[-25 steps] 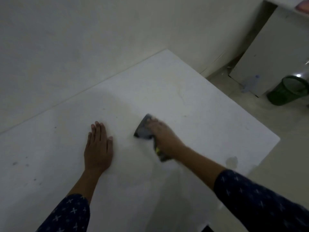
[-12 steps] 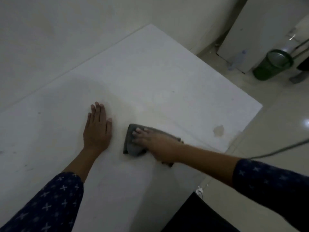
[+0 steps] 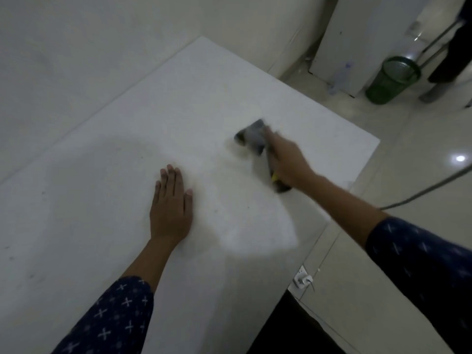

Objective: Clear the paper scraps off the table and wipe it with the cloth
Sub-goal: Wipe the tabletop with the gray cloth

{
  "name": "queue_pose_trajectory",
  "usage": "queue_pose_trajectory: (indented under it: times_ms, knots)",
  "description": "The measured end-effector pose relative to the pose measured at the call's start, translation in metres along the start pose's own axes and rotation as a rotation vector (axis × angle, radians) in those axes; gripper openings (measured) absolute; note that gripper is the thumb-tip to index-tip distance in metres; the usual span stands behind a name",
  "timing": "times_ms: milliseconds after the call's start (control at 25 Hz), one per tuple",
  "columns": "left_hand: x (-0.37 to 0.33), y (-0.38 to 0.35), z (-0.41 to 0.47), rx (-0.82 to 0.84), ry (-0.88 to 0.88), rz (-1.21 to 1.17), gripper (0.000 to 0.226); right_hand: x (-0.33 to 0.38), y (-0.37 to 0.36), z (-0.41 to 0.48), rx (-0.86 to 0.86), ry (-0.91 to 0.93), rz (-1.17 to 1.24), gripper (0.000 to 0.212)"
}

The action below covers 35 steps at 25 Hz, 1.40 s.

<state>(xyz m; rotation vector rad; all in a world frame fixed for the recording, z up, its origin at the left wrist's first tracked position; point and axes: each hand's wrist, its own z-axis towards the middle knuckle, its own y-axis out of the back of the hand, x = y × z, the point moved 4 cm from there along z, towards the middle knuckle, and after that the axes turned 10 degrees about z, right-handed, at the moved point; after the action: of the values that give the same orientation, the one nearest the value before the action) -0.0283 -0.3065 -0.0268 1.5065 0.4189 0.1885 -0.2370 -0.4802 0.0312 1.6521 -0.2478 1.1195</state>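
Note:
The white table (image 3: 107, 190) fills most of the view, and I see no paper scraps on it. A grey cloth (image 3: 251, 136) lies pressed on the table's right half, blurred by motion. My right hand (image 3: 287, 162) lies on top of the cloth and holds it down, with a dark end and a bit of yellow showing under the wrist. Flat on the table's middle rests my left hand (image 3: 170, 206), palm down, fingers together, holding nothing, well to the left of the cloth.
A green mesh waste bin (image 3: 392, 80) stands on the tiled floor at the upper right, beside a white cabinet (image 3: 357, 39) and a plastic bottle (image 3: 341, 76). Another person's legs (image 3: 452, 60) stand by the bin. A grey cable (image 3: 429, 190) crosses the floor at right.
My right hand has swept the cloth from beside my left hand out to the right and away from me. My left hand has stayed flat in place.

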Motion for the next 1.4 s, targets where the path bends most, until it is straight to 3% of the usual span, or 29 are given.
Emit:
queue_pose_trajectory:
  times_ms: [120, 200, 320, 400, 480, 640, 720, 840, 880, 1040, 1200, 1320, 1400]
  knots:
    - [-0.001, 0.000, 0.002, 0.001, -0.014, -0.001, 0.066, 0.040, -0.074, -0.094, 0.419, 0.317, -0.075, 0.050]
    - [-0.002, 0.000, 0.003, -0.005, -0.016, -0.010, 0.068, 0.032, -0.092, -0.111, 0.534, 0.395, -0.125, 0.050]
    - [-0.008, 0.000, 0.010, -0.014, -0.009, -0.021, 0.066, -0.004, -0.062, -0.056, 0.264, 0.331, -0.120, 0.053]
    - [-0.014, -0.001, 0.013, -0.035, -0.013, -0.016, 0.066, -0.037, -0.022, -0.011, 0.030, 0.168, -0.090, 0.051]
    - [-0.016, -0.002, 0.015, -0.051, -0.019, 0.002, 0.066, -0.065, 0.020, 0.025, -0.095, 0.033, -0.159, 0.046]
    - [-0.017, -0.003, 0.021, -0.064, -0.023, 0.039, 0.069, -0.050, 0.059, 0.054, -0.143, -0.134, -0.144, 0.029]
    - [-0.024, -0.005, 0.032, -0.052, -0.036, 0.051, 0.068, -0.022, 0.034, 0.033, -0.050, 0.002, -0.087, 0.033]
    - [-0.038, -0.008, 0.056, -0.056, -0.093, 0.049, 0.069, 0.002, -0.033, -0.027, 0.355, 0.334, -0.121, 0.040]
    - [-0.043, -0.010, 0.065, -0.057, -0.109, 0.047, 0.070, -0.006, -0.035, -0.031, 0.389, 0.389, -0.139, 0.041]
    - [-0.057, -0.014, 0.096, -0.071, -0.112, 0.047, 0.071, -0.074, 0.036, 0.009, 0.065, 0.140, -0.053, 0.048]
    - [-0.063, -0.014, 0.109, -0.073, -0.106, 0.060, 0.069, -0.129, 0.111, 0.042, -0.152, -0.110, -0.159, 0.039]
    - [-0.062, -0.013, 0.114, -0.060, -0.123, 0.067, 0.067, -0.130, 0.137, 0.064, -0.219, -0.211, -0.204, 0.039]
    - [-0.061, -0.012, 0.120, -0.056, -0.144, 0.069, 0.067, -0.094, 0.112, 0.065, -0.090, -0.122, -0.182, 0.035]
